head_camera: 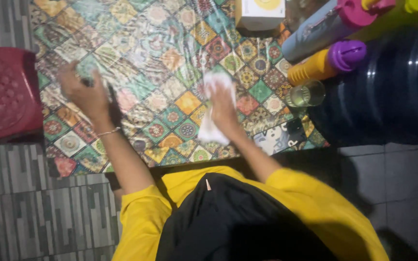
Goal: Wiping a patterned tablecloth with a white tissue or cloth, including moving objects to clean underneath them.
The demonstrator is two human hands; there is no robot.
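My right hand presses a white cloth flat on the table, which is covered in a glossy, colourful tile-pattern sheet. The cloth sticks out above and below the fingers. My left hand rests on the table's left part, over a dark slim object; blur hides whether the fingers grip it. A thin bracelet circles the left wrist. Both arms come out of yellow sleeves.
A red plastic stool stands left of the table. At the right are a clear glass, a yellow bottle with a purple cap, a blue-grey bottle and a large dark water jug. A white box sits at the far edge.
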